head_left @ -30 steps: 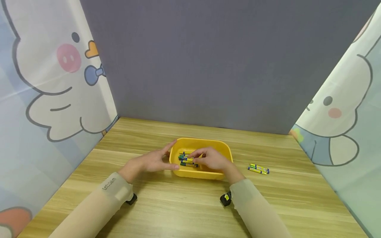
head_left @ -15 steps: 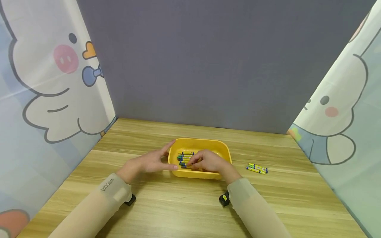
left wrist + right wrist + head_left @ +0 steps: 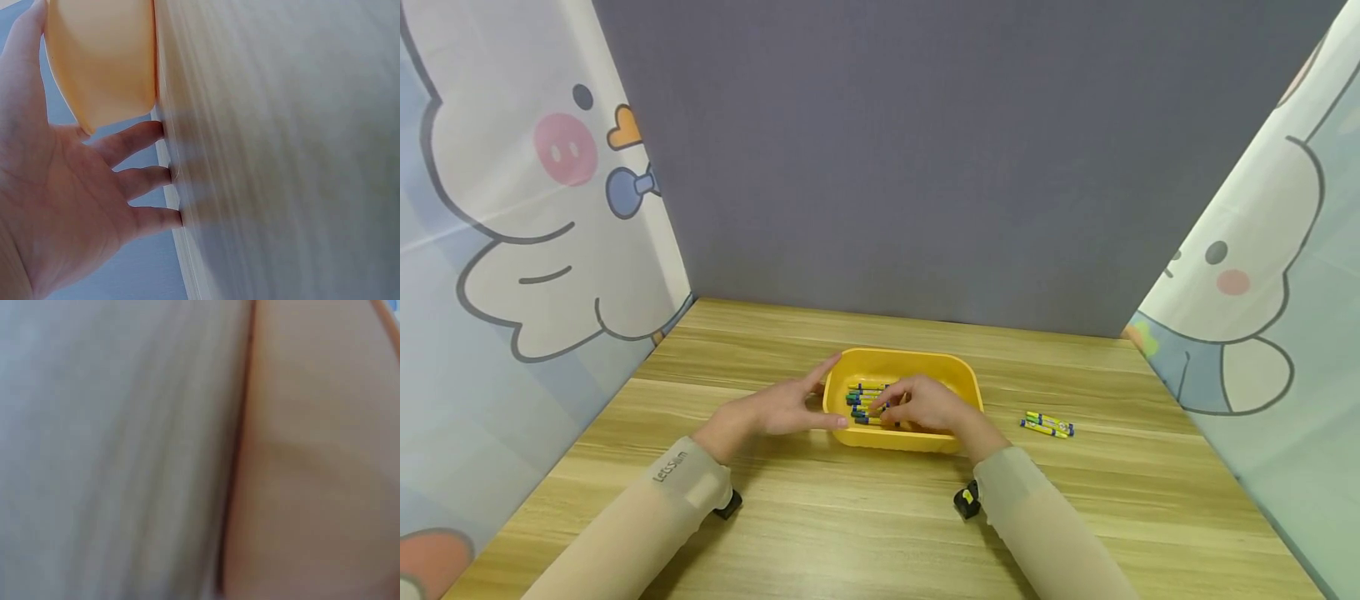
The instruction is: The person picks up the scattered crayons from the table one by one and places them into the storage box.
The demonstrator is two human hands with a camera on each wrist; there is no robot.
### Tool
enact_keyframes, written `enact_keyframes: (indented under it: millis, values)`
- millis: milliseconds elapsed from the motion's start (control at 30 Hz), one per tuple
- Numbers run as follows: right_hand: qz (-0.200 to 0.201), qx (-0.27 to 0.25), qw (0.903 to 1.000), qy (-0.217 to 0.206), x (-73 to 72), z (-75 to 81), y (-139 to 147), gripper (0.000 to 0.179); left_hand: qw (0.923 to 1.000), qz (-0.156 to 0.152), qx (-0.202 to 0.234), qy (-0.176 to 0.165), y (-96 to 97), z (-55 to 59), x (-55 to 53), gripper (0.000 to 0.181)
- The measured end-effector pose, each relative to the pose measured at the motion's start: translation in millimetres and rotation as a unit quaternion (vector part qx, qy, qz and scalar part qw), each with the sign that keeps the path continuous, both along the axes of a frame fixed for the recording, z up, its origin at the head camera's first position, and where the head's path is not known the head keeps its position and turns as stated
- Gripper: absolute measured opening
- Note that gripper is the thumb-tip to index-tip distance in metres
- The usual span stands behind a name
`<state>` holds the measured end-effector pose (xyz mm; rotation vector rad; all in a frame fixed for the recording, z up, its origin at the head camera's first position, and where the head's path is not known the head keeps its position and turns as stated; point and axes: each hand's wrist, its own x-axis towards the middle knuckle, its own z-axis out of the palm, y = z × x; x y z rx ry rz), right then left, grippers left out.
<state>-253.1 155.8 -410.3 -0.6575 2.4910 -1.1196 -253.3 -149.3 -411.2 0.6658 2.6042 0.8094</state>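
Observation:
A shallow yellow plastic bin (image 3: 917,442) sits on the table with several yellow-wrapped crayons (image 3: 867,400) lying side by side in its left half. My left hand (image 3: 786,406) spans the bin's left end, thumb at the near rim and forefinger at the far corner. In the left wrist view its other fingers (image 3: 147,177) stretch straight to the tabletop beside the bin wall. My right hand (image 3: 928,406) reaches into the bin, bent fingertips and thumb apart just over the nearest crayons. The right wrist view shows only blurred bin wall (image 3: 319,462) and table.
To the right of the bin, several more yellow crayons with blue ends (image 3: 1047,424) lie close together on the wood table (image 3: 850,517). A grey panel (image 3: 887,167) rises behind the table, and cartoon-printed cloths (image 3: 572,250) hang at both sides.
My right hand set a crayon down at the near side of the row; its fingers have since lifted slightly from it. My left hand stays at the bin's left end.

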Motion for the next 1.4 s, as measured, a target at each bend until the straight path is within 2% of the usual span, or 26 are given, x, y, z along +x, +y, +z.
enact_keyframes:
  millis: [233,333,500,700,900,967,1133,1400]
  values:
    - [-0.014,-0.026,0.9980,0.056,2.4,25.4,27.8,0.028,1.0000,0.000,0.001,-0.003,0.6,-0.1,0.5,0.121]
    - [-0.035,-0.026,0.9960,0.079,4.1,37.7,53.6,0.031,1.0000,0.002,-0.001,-0.002,0.7,0.1,-0.2,0.122]
    - [-0.081,-0.019,0.9930,0.084,12.3,48.9,111.2,0.033,1.0000,0.004,-0.003,-0.004,1.3,1.0,-0.3,0.122]
    - [-0.114,0.031,0.9908,0.065,23.5,37.8,183.3,0.032,0.9999,0.005,-0.008,-0.004,-0.1,1.5,-1.2,0.123]
    - [-0.113,0.105,0.9870,0.044,33.7,17.9,235.1,0.030,1.0000,0.002,-0.008,0.000,-1.1,2.0,-2.0,0.123]
    - [-0.116,0.118,0.9851,0.047,35.0,12.4,246.1,0.029,1.0000,0.002,-0.007,-0.001,-1.1,2.4,-1.6,0.123]
    - [-0.134,0.111,0.9841,0.037,35.7,4.8,262.6,0.032,1.0000,0.003,-0.004,-0.001,-0.7,3.4,-0.3,0.123]
    - [-0.146,0.132,0.9792,0.050,37.6,3.7,274.4,0.034,1.0000,0.001,-0.001,0.002,0.2,4.3,1.5,0.122]
